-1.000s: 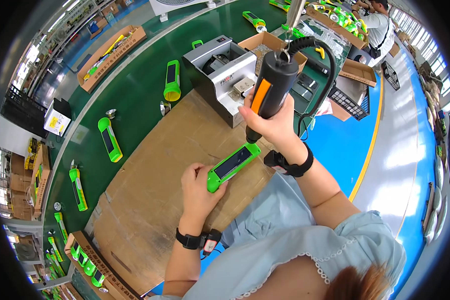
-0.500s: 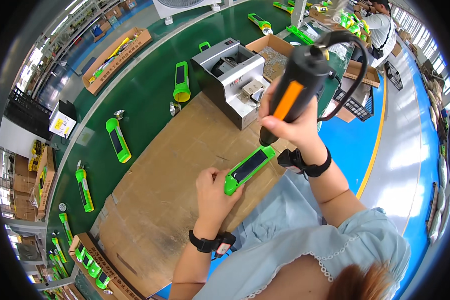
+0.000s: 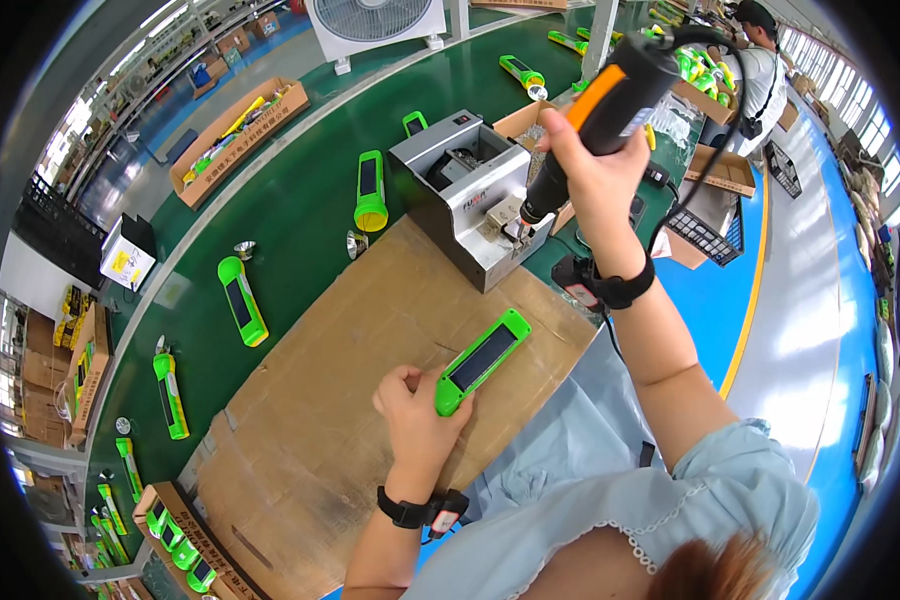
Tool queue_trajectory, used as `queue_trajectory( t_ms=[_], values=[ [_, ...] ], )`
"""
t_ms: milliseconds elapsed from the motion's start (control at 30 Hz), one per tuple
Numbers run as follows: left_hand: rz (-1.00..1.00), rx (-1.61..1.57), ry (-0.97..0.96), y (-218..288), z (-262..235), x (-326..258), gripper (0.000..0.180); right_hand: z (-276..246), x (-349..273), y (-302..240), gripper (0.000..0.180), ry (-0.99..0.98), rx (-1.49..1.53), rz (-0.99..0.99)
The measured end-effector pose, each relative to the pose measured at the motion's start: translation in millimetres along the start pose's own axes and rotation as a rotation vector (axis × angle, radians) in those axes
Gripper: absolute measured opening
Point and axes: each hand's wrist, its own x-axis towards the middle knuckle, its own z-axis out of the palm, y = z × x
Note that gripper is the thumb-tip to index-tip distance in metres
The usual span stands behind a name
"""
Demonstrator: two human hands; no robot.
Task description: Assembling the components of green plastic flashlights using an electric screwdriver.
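My left hand grips the lower end of a green flashlight body that has a dark solar panel along its face. It lies slanted over the cardboard sheet. Up and to the right, my right hand is wrapped round a black electric screwdriver with an orange stripe. The screwdriver points down, its tip at the front outlet of a grey screw feeder. Whether a screw sits on the tip is too small to tell.
Green flashlights and small silver reflectors lie along the green table at left. A carton of flashlight parts stands at lower left. Behind the feeder is an open cardboard box. A person works at far right.
My right hand has lifted the screwdriver off the flashlight's upper end and carried it up to the screw feeder's outlet. My left hand still holds the flashlight, which has shifted slightly left and down.
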Motion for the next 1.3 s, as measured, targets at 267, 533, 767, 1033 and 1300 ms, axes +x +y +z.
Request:
queue_trajectory(
  t_ms=[267, 533, 767, 1033, 1300],
  values=[
    [0.039, 0.032, -0.016, -4, 2, -1, 0.043, -1, 7, 13, 0.04, -0.176, 0.037, 0.175],
    [0.039, 0.008, 0.005, -9, 1, 2, 0.042, -35, -44, -22, 0.039, -0.334, 0.344, 0.209],
    [0.034, 0.004, -0.001, -8, 2, 1, 0.04, -50, -72, -28, 0.044, -0.326, 0.307, 0.175],
    [0.06, 0.015, 0.014, -6, 2, 0, 0.043, -47, -79, -21, 0.04, -0.312, 0.272, 0.148],
    [0.051, -0.004, 0.018, -12, 5, -1, 0.041, -36, -94, -9, 0.044, -0.285, 0.324, 0.267]
  ],
)
